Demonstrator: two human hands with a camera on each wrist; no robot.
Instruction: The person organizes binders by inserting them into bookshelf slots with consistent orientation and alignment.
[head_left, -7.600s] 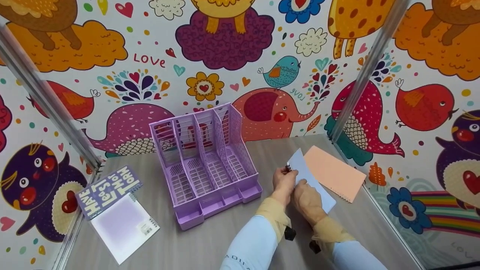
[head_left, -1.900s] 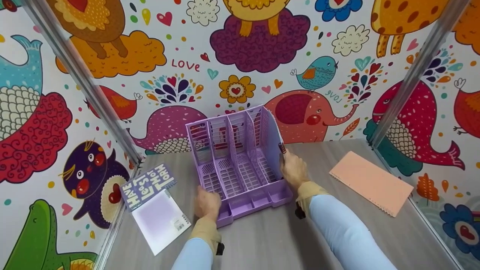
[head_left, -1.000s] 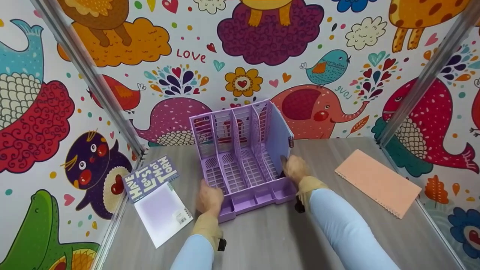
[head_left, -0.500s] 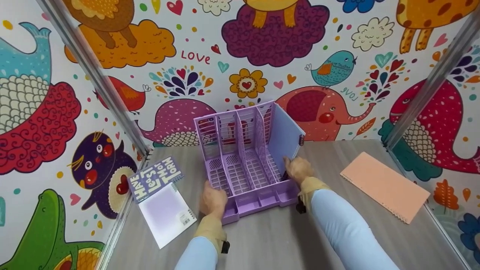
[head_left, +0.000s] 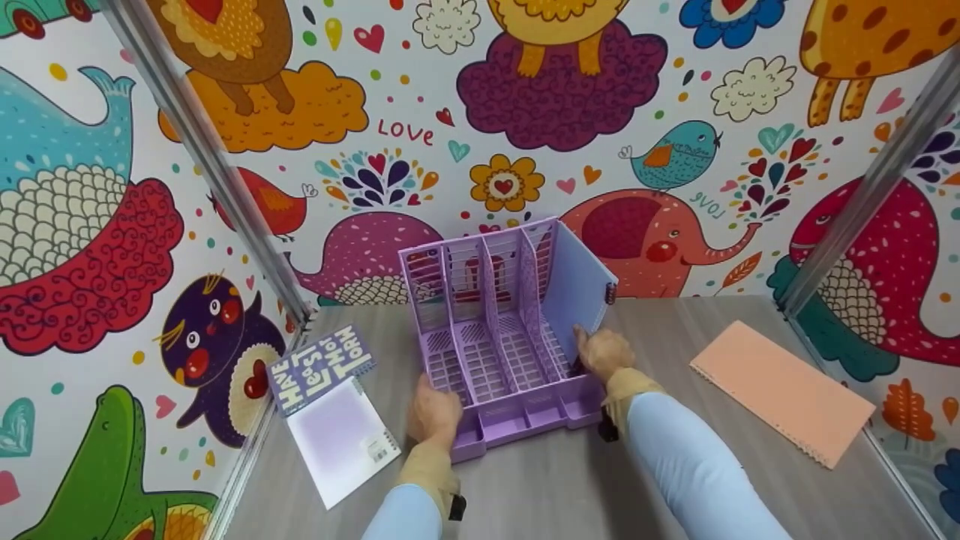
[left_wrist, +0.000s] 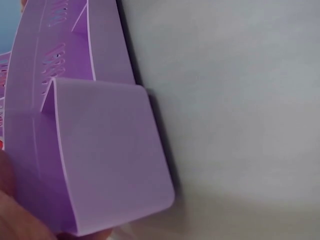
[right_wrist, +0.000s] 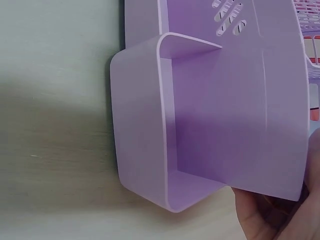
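A purple desktop file organizer [head_left: 517, 412] with several upright slots and small front pockets stands on the table. In its rightmost slot a light blue spiral notebook [head_left: 574, 281] leans along the side wall, its dark coil at the front edge. My left hand [head_left: 436, 411] grips the front left corner; in the left wrist view its fingers [left_wrist: 20, 220] show beside the end pocket. My right hand [head_left: 606, 352] holds the front right corner, thumb on the inner side near the notebook. The right wrist view shows its fingers [right_wrist: 255, 215] behind the side wall; how far the thumb touches the notebook is hidden.
To the left lie a notebook with large lettering [head_left: 319, 371] and a white-and-purple spiral notebook [head_left: 341, 442], partly overlapping. A peach spiral notebook [head_left: 780, 394] lies at the right. Patterned walls with metal posts [head_left: 214, 165] surround the table.
The blue notebook, earlier held in both hands right of the organizer, now stands in its rightmost slot. My left hand took the left corner; my right hand slid down to the right corner.
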